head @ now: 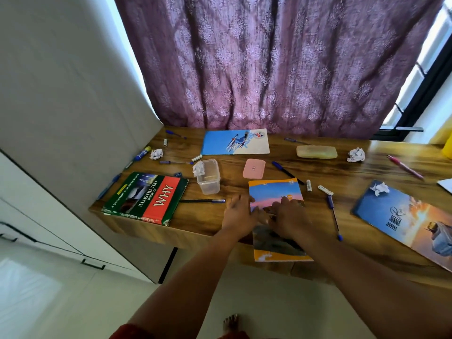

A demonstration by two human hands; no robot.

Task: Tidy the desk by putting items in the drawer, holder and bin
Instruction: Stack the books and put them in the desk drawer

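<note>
An orange notebook (276, 192) with a sunset cover lies at the desk's front edge, its near end hanging over the edge. My right hand (289, 217) rests flat on its cover. My left hand (238, 214) lies on the wooden desk (354, 172) with straight fingers, thumb against the notebook's left edge. Around them lie several blue pens, such as the pen (203, 201) left of my left hand and the pen (333, 216) to the right. A clear plastic container (209, 179) stands behind, with a crumpled paper ball (198, 168) at its rim.
A green and red book (146, 196) lies at the front left and a blue book (415, 223) with a paper ball (379, 188) at the right. A pink case (254, 168), a blue booklet (234, 141), a yellowish box (316, 152) and more paper balls lie further back. White cabinet drawers (93, 264) stand to the left.
</note>
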